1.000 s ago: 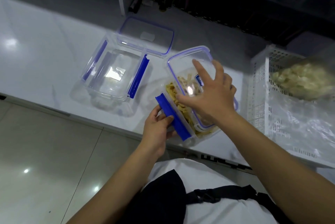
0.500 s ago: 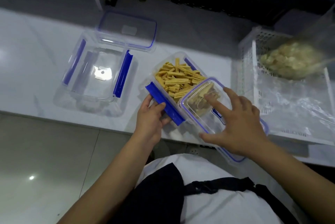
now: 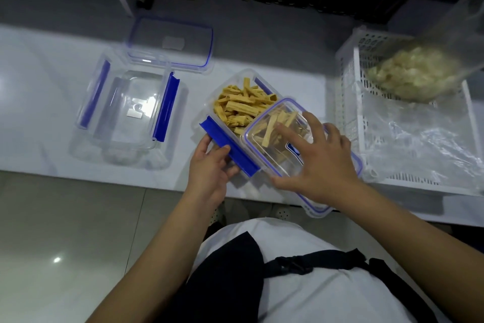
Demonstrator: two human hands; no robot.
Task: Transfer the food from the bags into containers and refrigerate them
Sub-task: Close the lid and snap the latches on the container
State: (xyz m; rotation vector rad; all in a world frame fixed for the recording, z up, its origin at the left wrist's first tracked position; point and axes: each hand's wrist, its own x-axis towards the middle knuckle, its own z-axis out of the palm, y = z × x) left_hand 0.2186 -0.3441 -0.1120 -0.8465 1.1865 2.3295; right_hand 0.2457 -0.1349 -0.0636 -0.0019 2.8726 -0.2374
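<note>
A white counter [image 3: 39, 87] runs across the room in front of the person, with pale floor tiles [image 3: 65, 231] below its near edge. At the right end sits a white slatted basket [image 3: 348, 102] lined with crumpled clear plastic [image 3: 419, 144]; a clear bag of pale food [image 3: 413, 74] rests in its far corner. On the left part of the counter stands an empty clear container [image 3: 125, 113] with blue clips swung open on both sides, and its lid [image 3: 170, 45] lies flat just behind it, touching its far rim.

Between these, near the counter's front edge, is the filled container [image 3: 209, 108], holding yellow-tan food sticks [image 3: 241, 105]. A clear lid with a blue seal [image 3: 272, 150] lies skewed over its near right part, covering about half and jutting out past the counter edge toward the person.

The right hand [image 3: 319, 163] lies flat on top of that lid, fingers spread and fairly straight, pressing rather than gripping. The left hand [image 3: 212, 168] is at the container's near left side, fingers and thumb curled round the open blue clip [image 3: 227, 147] there.
</note>
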